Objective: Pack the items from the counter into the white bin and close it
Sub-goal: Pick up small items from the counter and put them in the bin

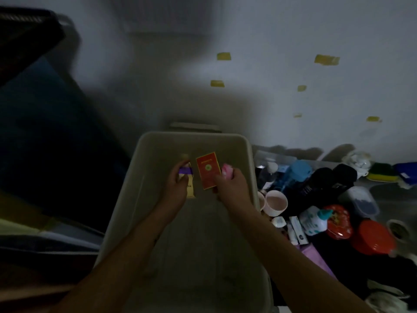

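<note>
Forearms [112,274] reach over the open bin [126,211]. The left hand [174,188] has its grip round a cream box [190,188], and the right hand [228,186] pinches a red box [207,169] plus something pink [226,172]. Both are low inside, probably to set down gently. Plenty more waits on the counter [394,195].

Several small yellow tape scraps [223,56] are seen stuck on a pale painted wall [270,30]. A dark blue bulky shape [45,132] is set at left, beneath a black ribbed panel [22,26].
</note>
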{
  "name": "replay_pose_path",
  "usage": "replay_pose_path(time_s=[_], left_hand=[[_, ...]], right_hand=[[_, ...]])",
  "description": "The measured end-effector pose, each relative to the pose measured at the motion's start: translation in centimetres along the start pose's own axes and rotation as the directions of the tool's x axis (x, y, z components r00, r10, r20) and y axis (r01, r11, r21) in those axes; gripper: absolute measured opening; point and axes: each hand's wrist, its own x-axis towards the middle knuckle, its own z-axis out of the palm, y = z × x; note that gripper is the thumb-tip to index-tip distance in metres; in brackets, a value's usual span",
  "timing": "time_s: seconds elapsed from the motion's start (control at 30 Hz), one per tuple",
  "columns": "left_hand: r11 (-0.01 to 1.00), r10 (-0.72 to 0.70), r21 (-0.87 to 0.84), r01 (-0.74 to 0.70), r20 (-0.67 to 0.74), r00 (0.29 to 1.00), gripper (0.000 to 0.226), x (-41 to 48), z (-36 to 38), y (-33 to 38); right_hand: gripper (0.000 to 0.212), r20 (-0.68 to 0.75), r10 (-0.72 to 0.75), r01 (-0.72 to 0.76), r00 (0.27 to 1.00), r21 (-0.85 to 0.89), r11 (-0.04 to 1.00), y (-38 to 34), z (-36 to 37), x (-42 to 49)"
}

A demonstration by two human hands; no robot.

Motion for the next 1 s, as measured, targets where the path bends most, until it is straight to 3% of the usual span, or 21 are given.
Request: replay_pose_path(time_s=[0.2, 0.33, 0.43, 0.53, 0.9, 1.0], left_hand=[[0.99, -0.122, 0.071, 0.119, 0.041, 0.992, 0.063, 3.8, -0.1, -4.1], [0.967, -0.244, 0.082, 0.243, 0.007, 0.97, 0.055, 5.8, 0.4, -7.6], [0.95, -0.304, 0.078, 0.302, 0.012, 0.953, 0.042, 6.8, 0.9, -9.8], [0.934, -0.351, 0.075, 0.35, 0.0, 0.936, 0.037, 7.6, 1.7, -11.5], [0.918, -0.369, 0.137, 0.372, -0.048, 0.928, 0.027, 8.8, 3.6, -16.2], [0.915, -0.369, 0.148, 0.375, -0.063, 0.927, 0.038, 8.7, 3.8, -16.6]], right_hand=[[0.03, -0.038, 0.306, -0.296, 0.951, 0.159, 0.942, 3.5, 2.4, 2.4], [0.032, -0.137, 0.443, -0.41, 0.886, 0.216, 0.886, 6.1, 3.6, 4.4], [0.021, -0.271, 0.467, -0.432, 0.842, 0.18, 0.884, 8.2, 3.9, 5.6], [0.025, -0.303, 0.501, -0.477, 0.81, 0.154, 0.865, 10.0, 4.2, 6.0], [0.039, -0.344, 0.429, -0.414, 0.835, 0.122, 0.902, 13.0, 6.0, 9.6], [0.033, -0.381, 0.426, -0.414, 0.821, 0.117, 0.903, 13.7, 6.2, 10.0]])
